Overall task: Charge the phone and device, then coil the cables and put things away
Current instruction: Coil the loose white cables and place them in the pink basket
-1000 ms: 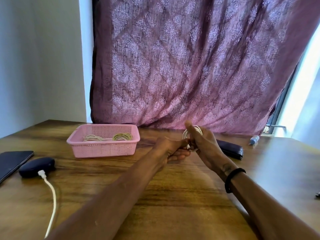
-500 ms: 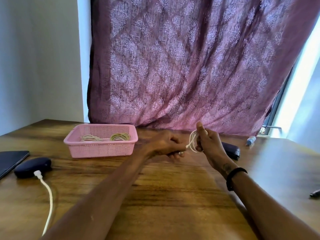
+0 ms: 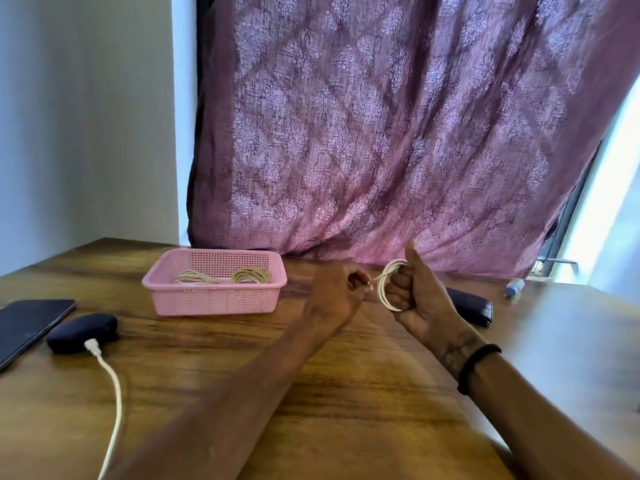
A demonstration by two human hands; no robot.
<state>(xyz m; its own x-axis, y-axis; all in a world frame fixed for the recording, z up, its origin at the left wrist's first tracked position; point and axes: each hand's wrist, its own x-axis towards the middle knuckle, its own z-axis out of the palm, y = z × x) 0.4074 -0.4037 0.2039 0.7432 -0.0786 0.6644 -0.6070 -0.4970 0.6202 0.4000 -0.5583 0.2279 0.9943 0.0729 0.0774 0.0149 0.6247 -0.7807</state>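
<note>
R hand (image 3: pixel 417 294) round upright cable coil (image 3: pixel 388 285)

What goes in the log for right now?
step: coiling | right hand: grips white cable coil | left hand: pinches cable end | pink basket: waiting

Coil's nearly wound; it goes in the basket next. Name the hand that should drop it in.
Right hand: its grip already holds the white coil. The left hand only pinches the loose end.

Daylight flooded in at the blown-out window (image 3: pixel 609 188) right of the fingers (image 3: pixel 398 284), glowing through the curtain (image 3: pixel 381 133) behind them, while the wide lens bowed the edges and motion softened the left hand (image 3: pixel 337 294).
</note>
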